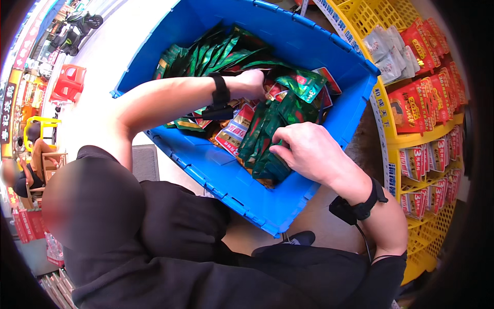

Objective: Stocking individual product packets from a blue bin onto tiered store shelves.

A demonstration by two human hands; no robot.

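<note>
A blue plastic crate [247, 189] stands before me, holding many green foil packets [216, 52] and some red, white and gold packets [236, 131]. My left hand [251, 84] reaches into the middle of the crate among the packets, its fingers curled; whether it grips one is hidden. Over the near right part of the crate is my right hand [308, 152], thumb and fingers bent and a little apart, beside a row of green packets [266, 135]. No packet shows between its fingers. Both wrists wear black straps with small black devices.
Yellow plastic shelving [424, 141] at the right holds red packets [411, 108] and silvery-white packets [389, 54]. At the left are red plastic stools [68, 83], a parked motor scooter [75, 33] and seated people. A grey mat [146, 162] lies beside the crate.
</note>
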